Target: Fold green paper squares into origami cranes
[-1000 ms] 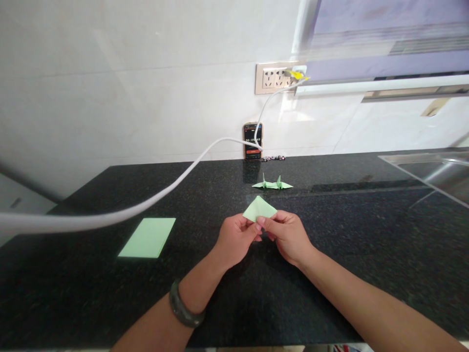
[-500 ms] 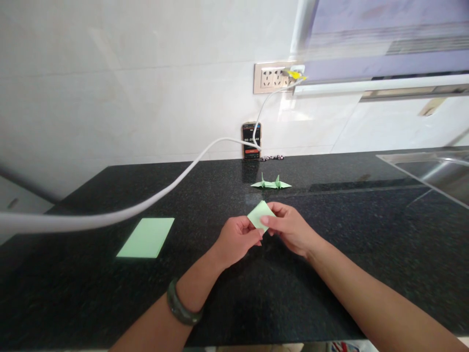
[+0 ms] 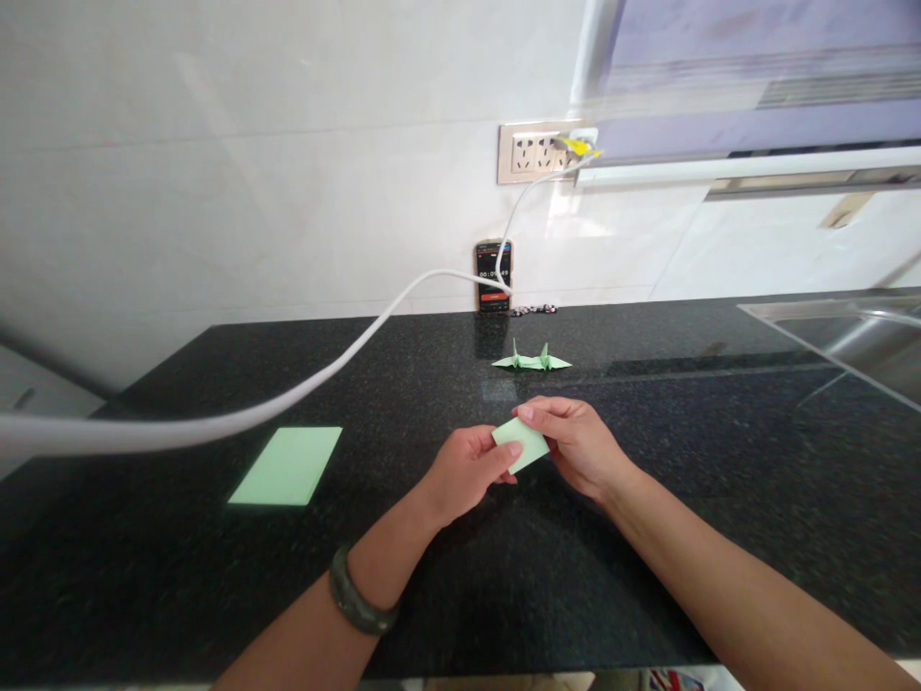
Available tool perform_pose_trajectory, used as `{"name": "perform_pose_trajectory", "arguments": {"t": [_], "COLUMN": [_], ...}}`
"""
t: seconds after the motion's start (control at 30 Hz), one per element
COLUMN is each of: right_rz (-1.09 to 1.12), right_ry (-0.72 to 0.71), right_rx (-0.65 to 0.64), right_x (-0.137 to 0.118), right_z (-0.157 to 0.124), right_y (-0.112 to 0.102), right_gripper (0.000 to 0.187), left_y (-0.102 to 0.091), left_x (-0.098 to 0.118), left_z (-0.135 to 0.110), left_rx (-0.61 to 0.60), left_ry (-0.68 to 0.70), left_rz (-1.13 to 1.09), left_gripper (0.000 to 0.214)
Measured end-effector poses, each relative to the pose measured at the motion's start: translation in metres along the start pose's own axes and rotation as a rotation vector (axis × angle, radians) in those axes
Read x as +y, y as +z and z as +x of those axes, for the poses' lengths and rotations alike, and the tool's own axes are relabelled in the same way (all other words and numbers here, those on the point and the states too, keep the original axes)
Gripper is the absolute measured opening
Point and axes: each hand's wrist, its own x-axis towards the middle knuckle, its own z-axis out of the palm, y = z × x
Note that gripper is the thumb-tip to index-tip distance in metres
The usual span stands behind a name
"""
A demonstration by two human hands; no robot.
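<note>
A small folded square of light green paper point(image 3: 529, 443) is held above the dark countertop between both hands. My left hand point(image 3: 471, 468) is closed on its left side, thumb lying on the upper face. At the paper's upper and right edges, my right hand point(image 3: 579, 440) pinches it with the thumb near the top corner. The fingers behind the paper are partly hidden. Beyond the hands stand two green folded paper cranes point(image 3: 531, 361), side by side and touching or nearly so. A stack of green paper sheets point(image 3: 288, 467) lies to the left of my left hand.
A phone point(image 3: 493, 276) showing a running timer leans on the wall, with a beaded strap point(image 3: 534, 310) beside it. A white cable point(image 3: 345, 360) crosses the left side from the wall socket point(image 3: 532, 152). At the right is a metal sink point(image 3: 878, 341). The black countertop point(image 3: 683, 461) spans the view.
The folded paper has turned between my hands and shifted slightly right and down. My right thumb has slid from its face to the upper corner; my left thumb now lies on the face.
</note>
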Motion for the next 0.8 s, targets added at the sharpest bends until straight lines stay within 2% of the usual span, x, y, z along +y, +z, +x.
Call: {"name": "perform_pose_trajectory", "arguments": {"t": [0.1, 0.23, 0.37, 0.5, 0.6, 0.7, 0.8], "right_rz": [-0.063, -0.154, -0.252, -0.377, -0.469, -0.524, -0.577], "right_ry": [-0.030, -0.199, -0.338, -0.367, -0.398, -0.461, -0.534], "right_rx": [-0.066, -0.032, 0.043, 0.039, 0.062, 0.073, 0.066], "right_x": [0.0020, 0.0058, 0.0087, 0.0100, 0.0104, 0.0100, 0.0091], "right_z": [-0.0024, -0.0035, -0.0038, -0.0049, -0.0052, -0.0054, -0.0065], "right_y": [0.0028, 0.0071, 0.0080, 0.0059, 0.0050, 0.0057, 0.0071], "right_gripper": [0.022, 0.028, 0.021, 0.013, 0.012, 0.009, 0.011], "left_y": [0.0005, -0.0016, -0.0039, -0.0033, -0.0020, -0.0018, -0.0027], "left_x": [0.0032, 0.0016, -0.0020, -0.0033, -0.0019, 0.0020, 0.0060], "left_z": [-0.0001, 0.0013, 0.0024, 0.0034, 0.0055, 0.0073, 0.0074], "left_rx": [0.005, 0.082, 0.091, 0.081, 0.065, 0.047, 0.035], "left_ry": [0.010, 0.005, -0.008, -0.011, -0.023, -0.074, -0.141], "left_rz": [-0.054, -0.182, -0.305, -0.390, -0.521, -0.682, -0.794], "left_gripper": [0.032, 0.033, 0.032, 0.033, 0.041, 0.050, 0.042]}}
